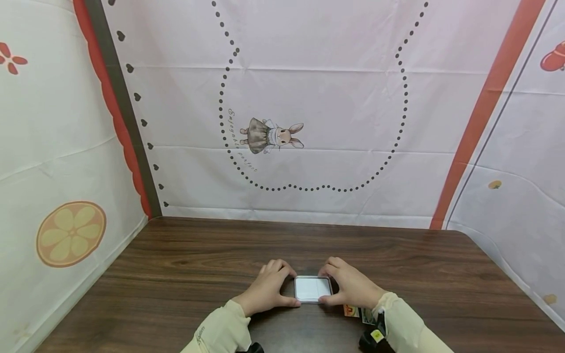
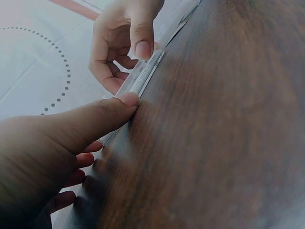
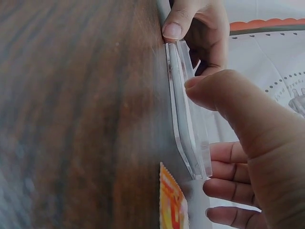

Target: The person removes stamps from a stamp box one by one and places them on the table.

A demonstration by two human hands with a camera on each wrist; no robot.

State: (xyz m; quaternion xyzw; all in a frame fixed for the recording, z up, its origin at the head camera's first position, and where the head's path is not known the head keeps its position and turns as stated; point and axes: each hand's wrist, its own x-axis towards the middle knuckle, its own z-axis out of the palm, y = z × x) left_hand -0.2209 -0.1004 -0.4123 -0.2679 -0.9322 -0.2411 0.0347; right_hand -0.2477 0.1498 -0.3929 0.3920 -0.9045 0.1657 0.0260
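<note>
A small, flat rectangular case with clear plastic edges and a white face lies low over the wooden table between both hands. My left hand grips its left end, thumb at the near corner and fingers at the far one. At the opposite end, my right hand holds it the same way. From the side, the right wrist view shows the case as thin clear and white layers, with the right thumb on its near edge. Whether the case touches the table cannot be told.
An orange packet and a dark green packet lie on the table, partly beneath the right wrist. White printed cloth hangs behind the table and along both sides.
</note>
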